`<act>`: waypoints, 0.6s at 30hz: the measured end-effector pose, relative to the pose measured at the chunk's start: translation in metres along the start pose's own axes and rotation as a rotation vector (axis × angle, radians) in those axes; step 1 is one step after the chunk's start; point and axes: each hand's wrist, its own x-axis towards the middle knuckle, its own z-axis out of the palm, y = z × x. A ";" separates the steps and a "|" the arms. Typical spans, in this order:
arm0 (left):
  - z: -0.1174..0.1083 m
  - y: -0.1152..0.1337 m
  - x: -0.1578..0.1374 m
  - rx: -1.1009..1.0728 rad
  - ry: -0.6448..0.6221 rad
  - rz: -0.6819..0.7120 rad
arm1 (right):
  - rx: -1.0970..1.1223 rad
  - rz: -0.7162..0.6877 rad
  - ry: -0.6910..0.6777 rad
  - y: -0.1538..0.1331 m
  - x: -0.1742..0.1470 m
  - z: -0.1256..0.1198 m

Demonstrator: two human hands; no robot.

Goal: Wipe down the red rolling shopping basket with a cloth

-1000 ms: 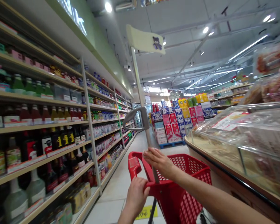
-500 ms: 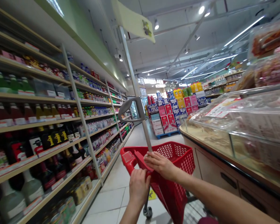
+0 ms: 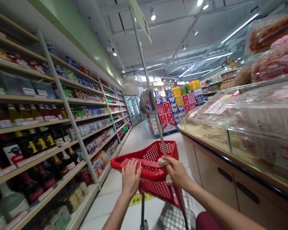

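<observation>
A red plastic shopping cart (image 3: 148,183) with perforated basket walls stands ahead of me. My left hand (image 3: 131,175) grips its red handle (image 3: 153,174), fingers lying over the top. At the handle's right end, my right hand (image 3: 177,171) is closed on a crumpled off-white cloth (image 3: 162,162); a bit of it hangs below the fingers. Just beyond that hand rises a thin metal pole (image 3: 144,60), with a grey loop-shaped piece (image 3: 148,101) partway up and a pale sign (image 3: 141,19) on top. The cart's basket bottom is largely hidden.
Shelves of bottles and cans (image 3: 48,143) line the left side. On the right stands a display counter (image 3: 211,159) with clear packages. Stacked boxes (image 3: 168,118) stand ahead, glass-door fridges (image 3: 134,107) at the back. A yellow floor sticker (image 3: 141,198) lies under the cart.
The cart has swung round, its handle now running more across my view. My left hand has shifted left with the handle; my right hand has moved slightly right, the cloth now plainly showing.
</observation>
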 end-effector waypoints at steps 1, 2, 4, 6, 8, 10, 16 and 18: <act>0.003 0.004 -0.002 0.007 0.004 0.005 | -0.045 0.016 0.003 -0.007 0.002 0.004; 0.006 0.008 -0.004 0.009 0.010 0.020 | -0.090 0.007 -0.012 -0.015 0.004 0.009; 0.011 0.016 -0.007 -0.001 0.029 0.063 | -0.159 -0.059 -0.066 -0.032 0.007 0.020; 0.013 0.020 -0.009 -0.026 0.049 0.099 | -0.164 -0.118 -0.101 -0.047 0.010 0.031; 0.010 0.021 -0.010 -0.073 0.055 0.116 | -0.122 -0.121 -0.081 -0.057 0.013 0.041; 0.004 0.021 -0.011 -0.177 0.045 0.115 | -0.074 -0.053 -0.027 -0.060 0.019 0.048; 0.006 0.042 -0.012 -0.272 0.051 0.287 | 0.130 0.160 -0.014 -0.044 0.042 0.048; 0.018 0.054 -0.011 -0.140 0.059 0.406 | 0.142 0.182 -0.023 -0.038 0.046 0.043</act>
